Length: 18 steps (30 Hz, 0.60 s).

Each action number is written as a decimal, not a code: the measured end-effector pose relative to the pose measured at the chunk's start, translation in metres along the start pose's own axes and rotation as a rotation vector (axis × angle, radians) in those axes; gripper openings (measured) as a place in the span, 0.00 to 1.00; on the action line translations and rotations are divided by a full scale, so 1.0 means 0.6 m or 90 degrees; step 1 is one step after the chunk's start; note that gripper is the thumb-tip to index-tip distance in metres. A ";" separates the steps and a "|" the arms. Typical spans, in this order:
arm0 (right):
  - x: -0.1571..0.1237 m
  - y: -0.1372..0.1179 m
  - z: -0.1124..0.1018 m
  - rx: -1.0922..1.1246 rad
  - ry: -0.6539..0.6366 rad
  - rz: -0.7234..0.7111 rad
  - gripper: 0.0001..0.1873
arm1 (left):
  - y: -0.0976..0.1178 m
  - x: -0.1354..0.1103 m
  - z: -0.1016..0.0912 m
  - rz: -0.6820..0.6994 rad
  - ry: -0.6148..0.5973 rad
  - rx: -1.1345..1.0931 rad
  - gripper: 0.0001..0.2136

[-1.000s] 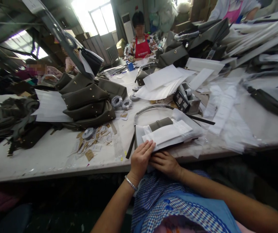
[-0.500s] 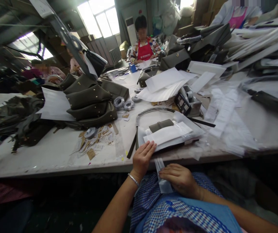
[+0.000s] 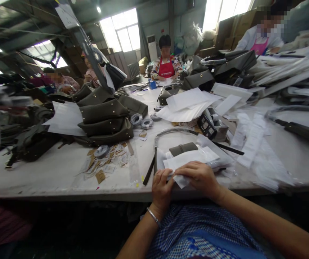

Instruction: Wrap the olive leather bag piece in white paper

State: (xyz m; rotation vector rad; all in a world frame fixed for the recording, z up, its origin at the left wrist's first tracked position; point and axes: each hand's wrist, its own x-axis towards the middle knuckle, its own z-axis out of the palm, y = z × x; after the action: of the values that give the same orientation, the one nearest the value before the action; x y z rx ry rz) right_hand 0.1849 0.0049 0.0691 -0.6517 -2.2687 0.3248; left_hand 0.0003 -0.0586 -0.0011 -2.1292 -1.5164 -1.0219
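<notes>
At the table's near edge, my left hand (image 3: 162, 187) and my right hand (image 3: 201, 180) meet, fingers bent and closed on a whitish translucent plastic strip (image 3: 182, 181). Part of the strip is hidden under the fingers. Just beyond them lies a handbag with a handle (image 3: 176, 130) wrapped in clear plastic. On the bag rest a white padding sheet (image 3: 189, 160) and a folded olive-grey piece with a band (image 3: 183, 148). Dark straps (image 3: 149, 169) stick out at its sides.
Olive bags (image 3: 104, 124) are stacked to the left, with loose tags (image 3: 107, 162) before them. White sheets (image 3: 189, 100), a dark printed box (image 3: 206, 126) and plastic bags (image 3: 249, 140) lie beyond and right. A co-worker in a red apron (image 3: 166, 68) sits across the table.
My right hand has come up from my lap to the table edge, bringing the plastic strip to my left hand. My left fingers, flat on the bag before, are now bent. The view has shifted.
</notes>
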 end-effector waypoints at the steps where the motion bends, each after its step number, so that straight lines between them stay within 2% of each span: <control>1: 0.009 0.007 0.005 -0.010 -0.009 0.026 0.14 | 0.001 0.001 0.000 -0.005 0.008 -0.006 0.10; 8: 0.051 0.035 0.039 -0.048 -0.097 0.195 0.04 | -0.006 0.002 -0.001 -0.029 0.047 -0.057 0.12; 13: 0.064 0.039 0.039 -0.096 -0.171 0.285 0.08 | -0.006 -0.003 -0.006 -0.076 0.031 -0.100 0.12; 18: 0.067 0.045 0.043 -0.083 -0.176 0.328 0.09 | -0.004 -0.003 -0.006 -0.119 0.025 -0.109 0.12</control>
State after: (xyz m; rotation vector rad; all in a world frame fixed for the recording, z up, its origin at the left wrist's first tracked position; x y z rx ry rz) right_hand 0.1520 0.0485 0.0641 -1.3353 -2.3639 0.5430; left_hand -0.0034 -0.0611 -0.0002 -2.0946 -1.6883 -1.2920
